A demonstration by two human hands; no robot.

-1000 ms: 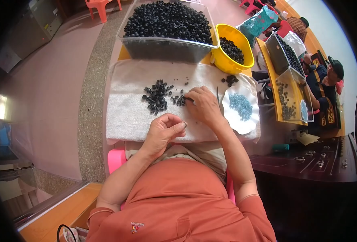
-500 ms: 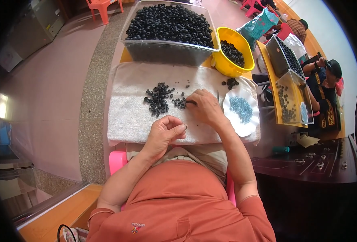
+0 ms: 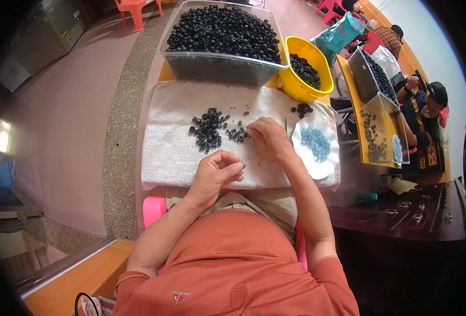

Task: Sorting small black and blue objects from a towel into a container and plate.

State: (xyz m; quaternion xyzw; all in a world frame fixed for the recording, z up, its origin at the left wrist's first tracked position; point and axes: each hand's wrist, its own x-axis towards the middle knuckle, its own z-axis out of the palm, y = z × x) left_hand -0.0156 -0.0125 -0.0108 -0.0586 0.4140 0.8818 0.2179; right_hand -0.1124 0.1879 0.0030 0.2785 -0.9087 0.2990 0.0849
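I've got the white towel (image 3: 175,167) spread before the clear bin (image 3: 217,69). Left hand (image 3: 217,171) curls near the towel's front edge, right hand (image 3: 271,139) beside small black pieces (image 3: 238,137) on it; I can't tell whether either grip is closed.

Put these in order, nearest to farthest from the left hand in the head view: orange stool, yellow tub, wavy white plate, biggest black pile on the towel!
From the left hand:
1. Biggest black pile: just beyond it, on the towel.
2. Wavy white plate: to the right.
3. Yellow tub: farther up, right.
4. Orange stool: far off, upper left.
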